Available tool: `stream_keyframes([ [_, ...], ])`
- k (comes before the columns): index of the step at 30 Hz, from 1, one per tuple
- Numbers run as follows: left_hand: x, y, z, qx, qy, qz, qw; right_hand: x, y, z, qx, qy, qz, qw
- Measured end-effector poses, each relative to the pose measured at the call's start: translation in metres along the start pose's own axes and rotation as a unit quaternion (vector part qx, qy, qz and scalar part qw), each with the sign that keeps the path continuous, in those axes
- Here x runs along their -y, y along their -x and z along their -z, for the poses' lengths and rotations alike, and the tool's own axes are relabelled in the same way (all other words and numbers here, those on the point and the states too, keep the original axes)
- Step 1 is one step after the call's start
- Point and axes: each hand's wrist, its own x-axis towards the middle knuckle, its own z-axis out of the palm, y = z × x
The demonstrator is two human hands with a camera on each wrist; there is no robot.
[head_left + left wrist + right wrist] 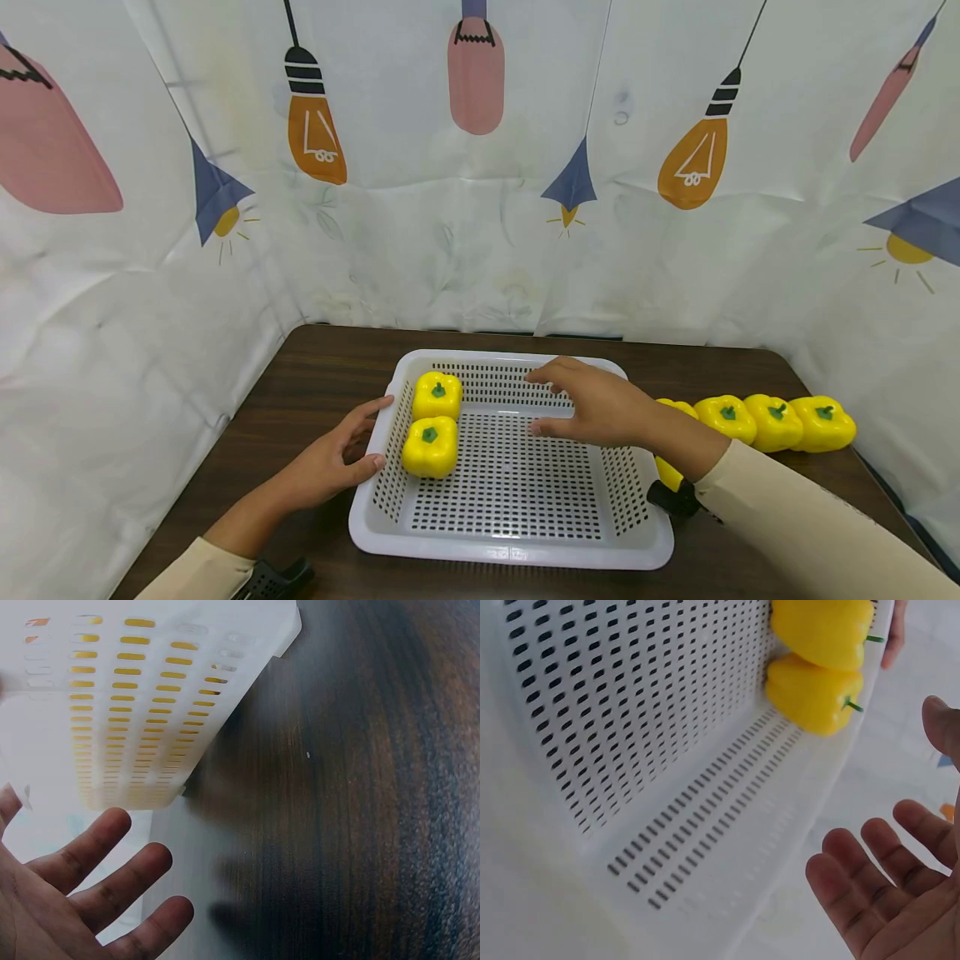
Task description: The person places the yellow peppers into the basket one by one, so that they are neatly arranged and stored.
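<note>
A white perforated plastic basket [510,552] sits on the dark table. Inside it, along the left wall, stand two yellow bell peppers, the rear one [437,393] and the front one [430,447], both with green stems. My left hand [330,458] touches the basket's left rim, its fingers loosely bent; the left wrist view shows those fingers [124,889] spread beside the slotted wall. Over the right rear part of the basket hovers my right hand [592,404], with thumb and fingers apart and nothing between them. In the right wrist view the same hand [900,892] holds nothing.
Right of the basket, several more yellow bell peppers [772,422] stand in a row, some partly hidden behind my right forearm. One pepper [667,472] shows below that wrist. A white sheet [465,250] printed with lamps and bulbs hangs behind the table [337,358].
</note>
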Motion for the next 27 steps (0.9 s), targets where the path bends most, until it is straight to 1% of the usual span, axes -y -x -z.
stream_keyframes([
  [7,-0.001,0.001,0.000,0.003,0.009,0.007,0.9999,-0.008,0.010,0.007,0.000,0.002,-0.006,1.0000],
  [17,-0.002,0.001,0.000,0.003,0.009,0.010,0.9999,-0.023,0.031,0.016,-0.019,0.006,-0.017,0.9997],
  [22,0.000,0.001,0.000,0.004,0.007,0.004,1.0000,-0.030,0.043,0.019,-0.017,-0.008,-0.031,0.9993],
  [27,0.000,0.000,0.000,0.008,0.012,-0.001,0.9999,-0.041,0.055,0.020,-0.024,-0.007,-0.039,0.9989],
])
